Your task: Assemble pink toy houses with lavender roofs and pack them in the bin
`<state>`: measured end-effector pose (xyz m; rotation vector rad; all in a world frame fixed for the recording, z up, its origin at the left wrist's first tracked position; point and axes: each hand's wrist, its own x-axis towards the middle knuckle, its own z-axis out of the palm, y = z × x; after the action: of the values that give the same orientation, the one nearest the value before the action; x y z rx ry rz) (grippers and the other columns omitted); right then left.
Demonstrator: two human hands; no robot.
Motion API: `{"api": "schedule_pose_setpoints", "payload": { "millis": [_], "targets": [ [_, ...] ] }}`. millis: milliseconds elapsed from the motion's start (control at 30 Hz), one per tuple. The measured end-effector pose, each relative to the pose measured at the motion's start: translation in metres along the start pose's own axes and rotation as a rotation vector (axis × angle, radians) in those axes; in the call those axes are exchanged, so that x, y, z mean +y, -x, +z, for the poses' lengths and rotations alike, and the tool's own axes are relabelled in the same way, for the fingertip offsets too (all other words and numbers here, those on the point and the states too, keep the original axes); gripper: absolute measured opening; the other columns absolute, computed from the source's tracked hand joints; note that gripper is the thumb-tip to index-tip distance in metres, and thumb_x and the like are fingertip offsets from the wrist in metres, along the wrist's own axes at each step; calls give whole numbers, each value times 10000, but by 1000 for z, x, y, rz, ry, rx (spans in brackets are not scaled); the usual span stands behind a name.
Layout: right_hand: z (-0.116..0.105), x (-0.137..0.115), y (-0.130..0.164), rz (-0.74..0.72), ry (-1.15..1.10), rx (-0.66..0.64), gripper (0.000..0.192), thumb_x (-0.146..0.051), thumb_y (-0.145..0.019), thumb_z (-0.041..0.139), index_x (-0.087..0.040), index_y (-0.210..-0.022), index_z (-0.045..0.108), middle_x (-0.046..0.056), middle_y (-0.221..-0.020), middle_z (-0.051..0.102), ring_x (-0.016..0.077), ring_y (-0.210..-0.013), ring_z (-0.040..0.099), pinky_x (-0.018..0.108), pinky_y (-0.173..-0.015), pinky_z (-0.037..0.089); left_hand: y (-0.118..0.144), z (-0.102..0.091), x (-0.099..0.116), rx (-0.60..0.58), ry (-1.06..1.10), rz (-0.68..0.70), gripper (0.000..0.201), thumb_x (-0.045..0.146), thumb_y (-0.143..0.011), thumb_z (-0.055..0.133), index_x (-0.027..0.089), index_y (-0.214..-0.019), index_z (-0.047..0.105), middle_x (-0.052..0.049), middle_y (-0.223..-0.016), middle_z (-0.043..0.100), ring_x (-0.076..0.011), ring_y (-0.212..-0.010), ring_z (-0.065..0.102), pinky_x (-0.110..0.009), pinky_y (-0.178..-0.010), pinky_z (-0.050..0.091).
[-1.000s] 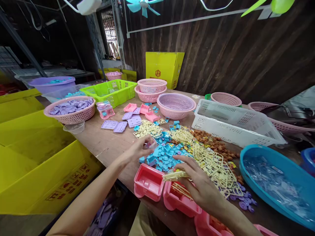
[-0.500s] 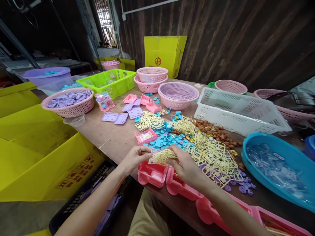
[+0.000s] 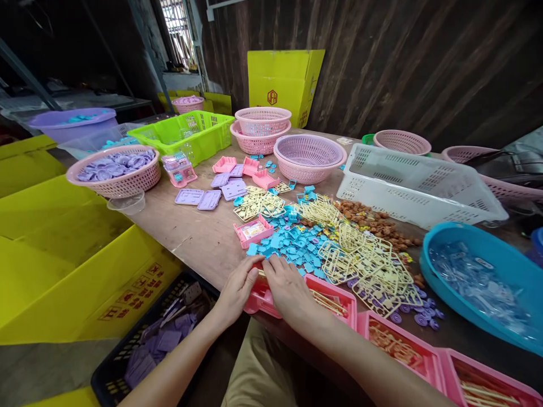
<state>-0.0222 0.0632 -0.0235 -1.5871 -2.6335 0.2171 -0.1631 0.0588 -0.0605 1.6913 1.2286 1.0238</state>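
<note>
A wooden bench strewn with plastic toy parts fills the frame, a blue tub at its right edge. Both hands press down on a pink tray at the near edge: the left hand cups its side, the right hand lies flat over it, fingers loosely spread. Overhanging the edge, the tray could tip and spill under uneven pressure.

We see a glossy pink plastic tray under our hands, on a matt, scuffed wooden table.
</note>
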Motion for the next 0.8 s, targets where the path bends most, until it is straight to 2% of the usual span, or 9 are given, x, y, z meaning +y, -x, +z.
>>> {"api": "schedule_pose_setpoints", "payload": {
  "millis": [100, 200, 333, 500, 567, 633, 733, 800],
  "targets": [
    [8, -3, 2, 19, 24, 46, 398, -98, -870, 419, -82, -1266, 459, 168, -1181, 554, 280, -1035, 502, 423, -808, 425, 4, 4, -4, 21, 4, -33, 453, 417, -915, 351, 170, -1271, 481, -94, -1359, 476, -198, -1272, 414, -375, -1086, 292],
    [7, 6, 11, 3, -21, 163, 434, -193, -888, 458, -105, -1311, 424, 167, -1296, 492, 281, -1134, 445, 427, -862, 381, 5, 5, -5, 75, -18, -56, 463, 403, -922, 341, 176, -1316, 433, -92, -1382, 452, -194, -1280, 408, -379, -1085, 301],
    [-2, 23, 39, 37, -62, 303, 359, -218, -904, 429, -124, -1242, 503, 147, -1219, 559, 262, -1102, 469, 413, -869, 349, 3, 8, -6, 55, -208, 33, 446, 360, -897, 405, 195, -1308, 456, -90, -1343, 494, -214, -1250, 443, -398, -1061, 341],
    [-8, 45, 99, 70, -88, 399, 344, -191, -901, 421, -155, -1229, 518, 112, -1192, 574, 215, -1100, 482, 362, -902, 334, 1, 5, -18, -53, -456, 148, 406, 324, -897, 374, 243, -1270, 513, -67, -1334, 496, -221, -1162, 523, -381, -992, 427],
    [-9, 64, 129, 173, -24, 458, 342, -228, -914, 406, -164, -1231, 518, 112, -1171, 578, 220, -1092, 490, 368, -905, 330, -1, 2, -23, -47, -550, 205, 410, 349, -902, 364, 255, -1274, 510, -69, -1320, 510, -237, -1149, 531, -406, -977, 435],
    [-10, 88, 164, 336, 46, 486, 357, -308, -913, 414, -175, -1226, 525, 118, -1149, 581, 243, -1080, 498, 391, -892, 338, -2, 3, -23, 13, -680, 283, 410, 372, -910, 340, 260, -1256, 529, -88, -1294, 534, -282, -1168, 508, -498, -1000, 380],
    [-10, 120, 216, 535, 59, 414, 475, -455, -849, 494, -220, -1262, 506, 122, -1218, 540, 287, -1117, 478, 439, -892, 353, -1, 11, -11, 63, -840, 415, 435, 407, -917, 317, 254, -1276, 510, -112, -1300, 530, -325, -1215, 456, -585, -1032, 260],
    [-8, 133, 240, 574, 17, 319, 604, -519, -774, 565, -268, -1312, 455, 117, -1318, 468, 306, -1179, 439, 467, -919, 352, 0, 22, -1, -10, -891, 486, 485, 460, -901, 351, 245, -1322, 459, -115, -1339, 495, -326, -1236, 434, -560, -1031, 269]
  ]
}}
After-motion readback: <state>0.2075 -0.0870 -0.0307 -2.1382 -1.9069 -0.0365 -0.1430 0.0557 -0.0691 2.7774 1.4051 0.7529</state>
